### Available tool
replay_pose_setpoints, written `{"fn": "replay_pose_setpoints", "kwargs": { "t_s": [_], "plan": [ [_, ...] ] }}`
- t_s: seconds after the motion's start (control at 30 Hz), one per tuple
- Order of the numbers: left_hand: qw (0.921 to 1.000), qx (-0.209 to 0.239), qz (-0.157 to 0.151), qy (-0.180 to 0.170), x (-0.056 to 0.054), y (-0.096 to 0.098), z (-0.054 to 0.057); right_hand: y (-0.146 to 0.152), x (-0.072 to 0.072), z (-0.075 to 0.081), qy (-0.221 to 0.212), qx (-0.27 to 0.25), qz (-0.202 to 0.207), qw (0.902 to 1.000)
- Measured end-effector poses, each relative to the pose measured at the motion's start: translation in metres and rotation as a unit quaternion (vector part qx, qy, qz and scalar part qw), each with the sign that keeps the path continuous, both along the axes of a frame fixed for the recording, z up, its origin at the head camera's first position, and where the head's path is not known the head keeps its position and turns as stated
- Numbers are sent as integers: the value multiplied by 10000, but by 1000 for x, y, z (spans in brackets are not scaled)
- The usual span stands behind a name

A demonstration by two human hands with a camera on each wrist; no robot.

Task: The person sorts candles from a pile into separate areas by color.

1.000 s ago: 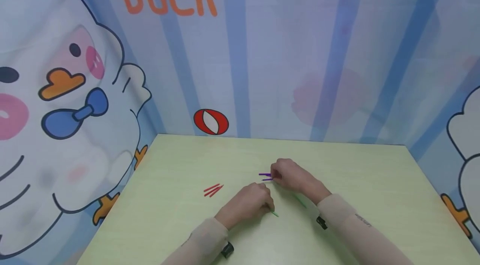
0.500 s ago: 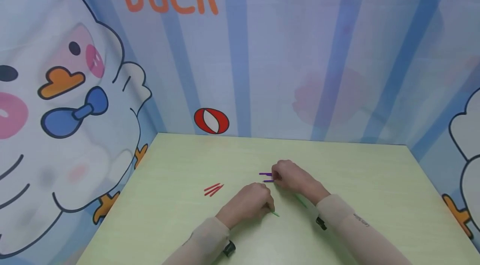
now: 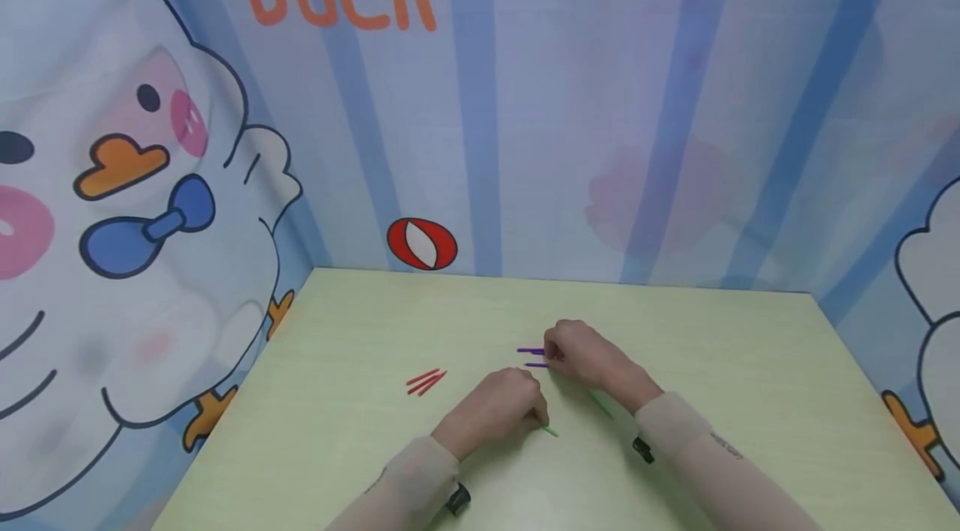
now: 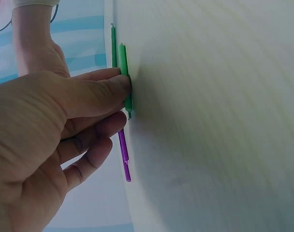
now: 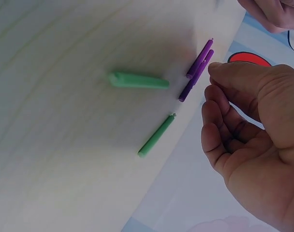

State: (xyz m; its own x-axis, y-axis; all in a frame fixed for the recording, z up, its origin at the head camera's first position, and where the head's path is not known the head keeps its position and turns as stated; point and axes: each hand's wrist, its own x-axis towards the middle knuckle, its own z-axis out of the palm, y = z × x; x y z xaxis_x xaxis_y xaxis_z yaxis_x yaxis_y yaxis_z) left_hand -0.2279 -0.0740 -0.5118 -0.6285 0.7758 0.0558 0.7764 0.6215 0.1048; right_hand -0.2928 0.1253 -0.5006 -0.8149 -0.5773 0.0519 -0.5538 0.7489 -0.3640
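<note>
My left hand (image 3: 495, 406) pinches a small green candle (image 4: 123, 60) between thumb and fingers, low over the table. My right hand (image 3: 588, 352) is at the purple candles (image 3: 530, 351), covering their right ends in the head view. In the right wrist view its curled thumb and fingertips come right beside the purple candles (image 5: 190, 87); whether they grip one cannot be made out. Two loose green candles lie near that hand: a closer one (image 5: 139, 81) and a farther one (image 5: 156, 135). In the head view, one green candle (image 3: 602, 405) shows beneath the right wrist.
Several red candles (image 3: 426, 382) lie grouped on the pale table (image 3: 315, 448), left of the hands. Behind the table's far edge hangs a blue striped backdrop (image 3: 555, 97) printed with a duck and a red ball.
The lower purple candle beside my right hand has shifted slightly, first right and then a little back left. Both hands stay nearly in place; my left hand keeps holding the green candle.
</note>
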Motion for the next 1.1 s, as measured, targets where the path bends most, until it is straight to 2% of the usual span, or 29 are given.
{"fn": "replay_pose_setpoints", "kwargs": {
  "t_s": [0.2, 0.4, 0.53, 0.63, 0.8, 0.9, 1.1],
  "plan": [
    [9999, 1, -84, 58, 1, 1, 1, 1, 6, 7, 14, -5, 13, 10000],
    [9999, 78, -81, 70, 2, 0, -3, 3, 15, 14, 106, -18, 32, 9999],
    [9994, 346, -15, -10, 2, -2, -6, 6, 23, 19, 19, -188, 93, 9998],
    [9970, 723, 233, -158, 1, -6, -4, 10, 30, 24, -125, -371, 124, 9992],
    [9858, 1458, 741, -379, -4, -11, 7, 19, 41, 32, -472, -747, 31, 9961],
    [9772, 1859, 930, -436, -7, -12, 14, 22, 46, 35, -656, -906, -29, 9937],
    [9607, 2536, 925, -647, -5, -9, 20, 26, 51, 33, -684, -1067, -23, 9919]
  ]
}}
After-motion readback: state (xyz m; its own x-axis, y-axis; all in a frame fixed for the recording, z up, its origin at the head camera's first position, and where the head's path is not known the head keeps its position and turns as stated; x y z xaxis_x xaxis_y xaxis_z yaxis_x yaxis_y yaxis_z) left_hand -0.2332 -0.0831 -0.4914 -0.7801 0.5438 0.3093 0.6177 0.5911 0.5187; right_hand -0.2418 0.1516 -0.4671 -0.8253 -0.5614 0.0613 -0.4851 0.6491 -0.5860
